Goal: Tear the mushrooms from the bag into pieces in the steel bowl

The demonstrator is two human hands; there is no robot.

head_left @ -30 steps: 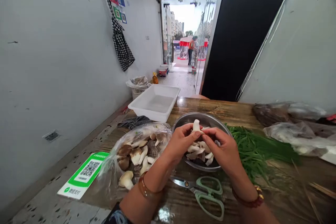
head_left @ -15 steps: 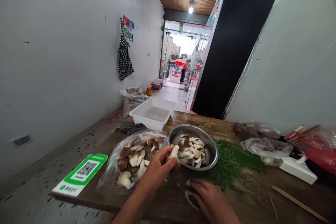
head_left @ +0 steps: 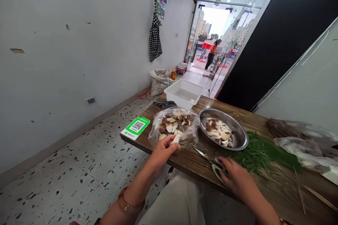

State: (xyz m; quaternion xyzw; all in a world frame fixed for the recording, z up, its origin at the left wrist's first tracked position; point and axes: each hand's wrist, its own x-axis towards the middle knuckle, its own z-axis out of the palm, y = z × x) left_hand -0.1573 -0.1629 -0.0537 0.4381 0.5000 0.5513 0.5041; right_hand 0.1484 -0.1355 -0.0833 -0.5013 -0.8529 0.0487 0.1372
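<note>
My left hand [head_left: 165, 150] pinches a pale mushroom [head_left: 176, 140] between thumb and fingers, in front of the plastic bag [head_left: 154, 134]. Brown-capped mushrooms [head_left: 170, 126] lie inside that open clear bag. At the table's front edge my right hand [head_left: 233, 175] grips the light-coloured handles of a pair of scissors [head_left: 202, 153]. Their blades are a little apart and point away to the left. Behind the scissors stands a steel bowl [head_left: 241, 140] with torn mushroom pieces [head_left: 219, 132] in it.
Green leaves [head_left: 257, 154] lie right of the bowl, with plastic bags [head_left: 303, 151] and thin sticks [head_left: 319, 197] beyond. A white tub [head_left: 182, 93] stands at the back of the wooden table [head_left: 190, 160]. A QR-code card [head_left: 137, 126] lies at the left corner. A person [head_left: 211, 55] stands outside the doorway.
The view has swung left and downward, so the floor and my lap now show. My left hand still holds the mushroom. My right hand remains at the scissors, whose blades have come into sight.
</note>
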